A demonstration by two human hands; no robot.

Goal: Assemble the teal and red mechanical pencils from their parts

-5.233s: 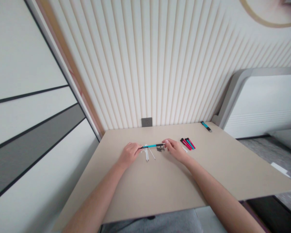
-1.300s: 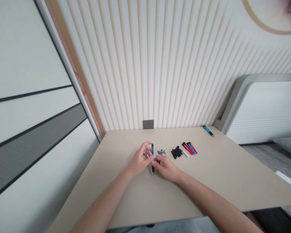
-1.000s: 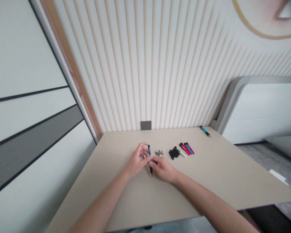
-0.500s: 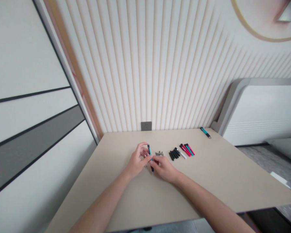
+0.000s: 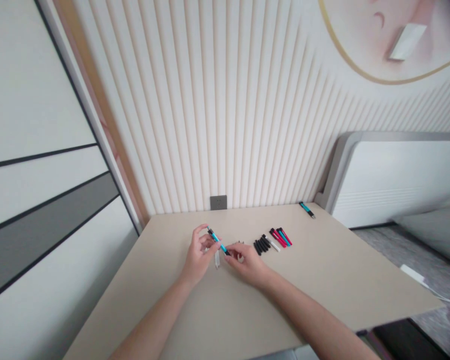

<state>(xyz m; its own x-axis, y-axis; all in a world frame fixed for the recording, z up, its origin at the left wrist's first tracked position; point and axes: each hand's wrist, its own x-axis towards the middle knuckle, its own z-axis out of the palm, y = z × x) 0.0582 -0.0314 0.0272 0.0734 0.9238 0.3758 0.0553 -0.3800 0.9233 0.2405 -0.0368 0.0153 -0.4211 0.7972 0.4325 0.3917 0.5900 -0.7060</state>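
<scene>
A blue ballpoint pen with black ends is held between my two hands, slanting down to the right above the table. My left hand grips its upper barrel between thumb and fingers, one fingertip at the top end. At the lower black grip, my right hand pinches the pen with thumb and fingers. Thin whitish refills lie on the table between the hands. Small metal pieces are partly hidden behind my right hand. To its right lie several black grips in a row.
Beside the black grips lie a white barrel and several red and blue barrels. Blue-and-black pens rest at the table's far right corner. The table meets a ribbed wall with a dark socket.
The pen has gone from nearly upright to a slant, its top leaning left. My right hand has shifted to its lower black end. The camera view has turned a little right.
</scene>
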